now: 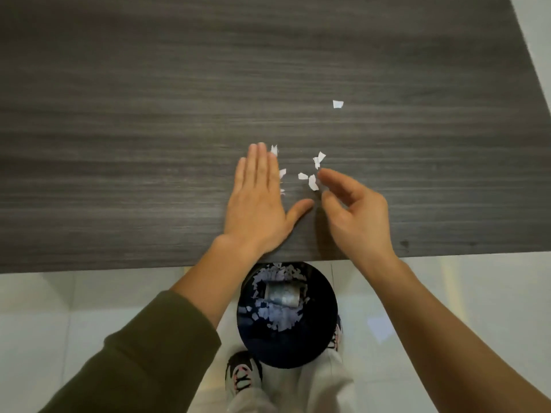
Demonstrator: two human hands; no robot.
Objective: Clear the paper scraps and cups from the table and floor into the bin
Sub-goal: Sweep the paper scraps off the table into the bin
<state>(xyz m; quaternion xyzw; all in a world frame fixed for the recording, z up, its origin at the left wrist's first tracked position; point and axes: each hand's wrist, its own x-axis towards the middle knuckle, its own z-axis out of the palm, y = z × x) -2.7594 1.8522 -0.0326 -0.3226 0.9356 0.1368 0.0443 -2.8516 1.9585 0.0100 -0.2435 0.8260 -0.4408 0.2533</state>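
Worktop: dark grey wood-grain laminate, matte, straight front edge. Scraps: small torn white paper bits, jagged, clustered between the hands; one lone scrap lies farther back. Left hand: flat, fingers together, palm down on the worktop, holding nothing. Right hand: loosely curled, empty, fingertips beside the scraps. Bin: round, black, on glossy white floor tiles below the edge, holding scraps and a cup on its side.

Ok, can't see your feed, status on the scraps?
Left hand flat on table, right hand open beside scraps. One stray scrap farther out. Bin below edge, cup inside. Nothing blocking.
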